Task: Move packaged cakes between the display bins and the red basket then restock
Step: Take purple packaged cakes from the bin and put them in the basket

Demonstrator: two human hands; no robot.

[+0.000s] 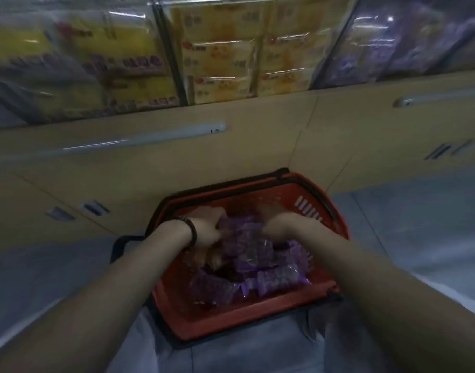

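A red basket (306, 208) stands on the floor in front of me, holding several purple packaged cakes (254, 255). Both my hands reach down into it. My left hand (208, 224), with a dark bead bracelet at the wrist, is curled around purple packets at the pile's left side. My right hand (278, 220) is blurred and curled over packets at the pile's far right. Above the cabinet, clear display bins hold yellow packaged cakes (223, 60) in the middle and left, and purple ones (408, 41) at the right.
A beige cabinet (177, 168) with long grey handles runs under the bins, right behind the basket. The basket's black handles (123, 242) lie folded down to the left. Grey tiled floor (419, 224) spreads on both sides.
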